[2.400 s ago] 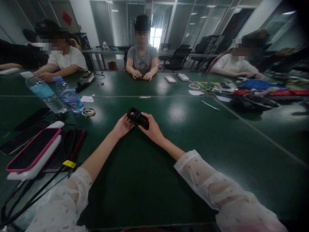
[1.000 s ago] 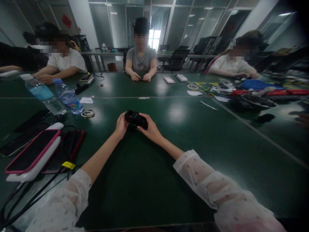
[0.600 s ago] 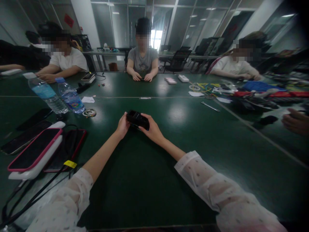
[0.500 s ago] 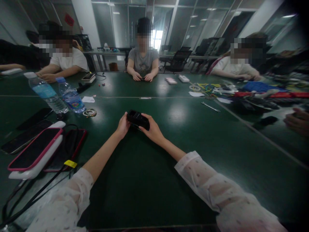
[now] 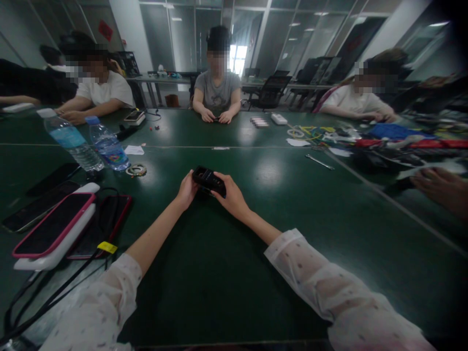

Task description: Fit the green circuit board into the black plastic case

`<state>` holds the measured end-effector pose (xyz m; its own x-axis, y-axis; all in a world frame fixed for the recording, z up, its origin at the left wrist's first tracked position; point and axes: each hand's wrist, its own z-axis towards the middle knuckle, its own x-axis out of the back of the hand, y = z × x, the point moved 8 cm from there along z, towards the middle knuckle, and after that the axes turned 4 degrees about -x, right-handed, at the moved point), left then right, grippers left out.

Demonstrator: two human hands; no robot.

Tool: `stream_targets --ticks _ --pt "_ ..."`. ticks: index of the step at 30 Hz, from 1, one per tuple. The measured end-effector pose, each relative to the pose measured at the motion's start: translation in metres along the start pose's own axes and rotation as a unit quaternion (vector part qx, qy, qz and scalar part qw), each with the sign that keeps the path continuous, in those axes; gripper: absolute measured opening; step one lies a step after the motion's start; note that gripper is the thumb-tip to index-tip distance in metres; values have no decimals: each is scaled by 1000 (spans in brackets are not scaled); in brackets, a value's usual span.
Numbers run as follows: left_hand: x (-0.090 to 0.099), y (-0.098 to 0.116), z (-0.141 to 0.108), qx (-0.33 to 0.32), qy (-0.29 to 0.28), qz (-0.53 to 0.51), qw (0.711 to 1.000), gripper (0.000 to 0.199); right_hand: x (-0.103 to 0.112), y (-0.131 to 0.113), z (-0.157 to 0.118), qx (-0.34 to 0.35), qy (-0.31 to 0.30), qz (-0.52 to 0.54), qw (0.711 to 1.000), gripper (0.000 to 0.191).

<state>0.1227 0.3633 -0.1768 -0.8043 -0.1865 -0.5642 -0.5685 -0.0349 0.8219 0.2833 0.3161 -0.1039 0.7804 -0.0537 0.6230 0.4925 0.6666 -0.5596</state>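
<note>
Left hand (image 5: 186, 190) curls closed on the left end of the black device (image 5: 209, 181), right hand (image 5: 232, 196) on its right; wrench (image 5: 319, 162) lies rightward of it.

Co-worker's hand (image 5: 440, 187) now further into view from right.

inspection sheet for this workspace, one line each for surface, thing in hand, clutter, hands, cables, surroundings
Surface: glossy green tabletop with pale seams.
Thing in hand: black device; contact with the tabletop unclear.
Clutter: white-capped bottle, blue-capped bottle and pink-cased phone at left; wrench farther right.
Hands: left hand on the device's left end, right hand gripping its right end.
Cables: black cable with yellow tag, near left; yellow cables, far right.
Surroundings: person in grey opposite; another person's hand at right edge; black chair behind.
</note>
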Motion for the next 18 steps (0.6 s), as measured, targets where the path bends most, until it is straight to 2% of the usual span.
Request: stream_targets --ticks 18 --pt "2 -1 1 -5 14 -18 1000 21 -1 0 1 2 -2 -9 1000 63"
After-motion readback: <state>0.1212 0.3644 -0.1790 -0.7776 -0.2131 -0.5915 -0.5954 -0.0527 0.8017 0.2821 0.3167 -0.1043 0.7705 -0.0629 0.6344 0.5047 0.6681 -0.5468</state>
